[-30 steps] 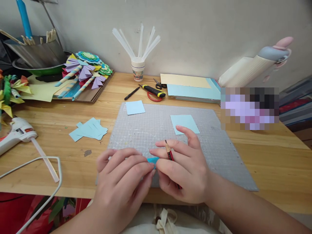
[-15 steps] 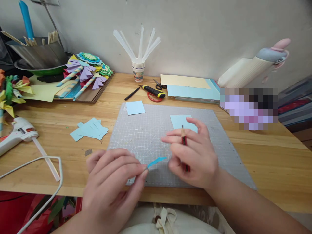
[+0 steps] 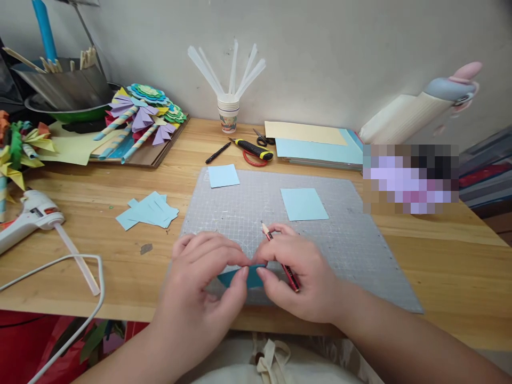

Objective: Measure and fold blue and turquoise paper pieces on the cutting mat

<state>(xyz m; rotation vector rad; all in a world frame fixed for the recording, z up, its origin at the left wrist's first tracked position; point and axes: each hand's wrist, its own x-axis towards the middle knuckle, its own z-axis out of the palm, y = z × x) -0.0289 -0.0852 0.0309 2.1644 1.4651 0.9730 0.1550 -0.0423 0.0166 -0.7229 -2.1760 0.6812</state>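
Observation:
A small piece of blue paper (image 3: 255,278), folded or bent, is held above the front of the grey cutting mat (image 3: 360,250). My left hand (image 3: 210,272) pinches its upper edge between thumb and fingers. On the other side, my right hand (image 3: 300,264) pinches the same edge close to the left fingertips. A red and black pencil (image 3: 290,277) is also tucked in the right hand, its sharpened tip pointing up and left. Part of the paper is hidden behind the thumbs. Two light blue paper squares, a right one (image 3: 304,204) and a left one (image 3: 224,176), lie farther back on the mat.
Light blue paper strips (image 3: 150,210) and a white glue gun (image 3: 38,213) with its cord lie to the left. Behind the mat are a pen (image 3: 218,153), a cutter knife (image 3: 254,149), scissors (image 3: 262,140), paper cups (image 3: 228,118) and stacked paper (image 3: 316,150). Paper flowers (image 3: 140,114) rest back left.
My right hand has moved left and down to the blue paper and now grips it beside my left hand. The paper has turned to show a wider face; the right square is uncovered.

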